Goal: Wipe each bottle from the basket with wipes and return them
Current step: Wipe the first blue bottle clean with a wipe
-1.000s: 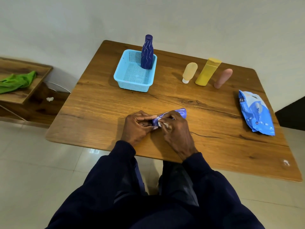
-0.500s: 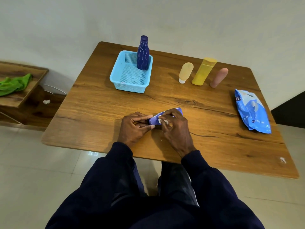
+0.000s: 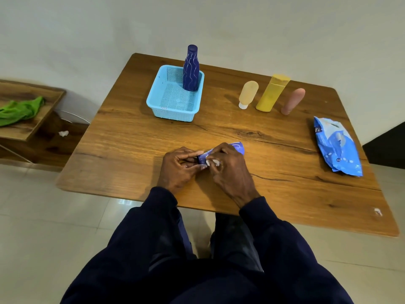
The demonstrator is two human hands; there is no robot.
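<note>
A small purple tube bottle (image 3: 237,147) lies near the front of the wooden table (image 3: 135,137). My left hand (image 3: 178,166) pinches its dark cap end. My right hand (image 3: 228,168) curls over its body and presses a white wipe (image 3: 212,162) against it. A light blue basket (image 3: 175,106) stands at the back with a tall dark blue bottle (image 3: 191,69) upright in its far right corner. A pale orange bottle (image 3: 247,94), a yellow bottle (image 3: 272,92) and a pink bottle (image 3: 293,101) stand in a row to the basket's right.
A blue wipes pack (image 3: 336,147) lies by the table's right edge. A low wooden shelf (image 3: 32,128) with a green cloth (image 3: 20,110) stands to the left. A small white scrap (image 3: 377,211) sits near the front right corner.
Both hands have stayed on the purple tube, with the right fingers shifting slightly with the wipe. The camera view has shifted a little.
</note>
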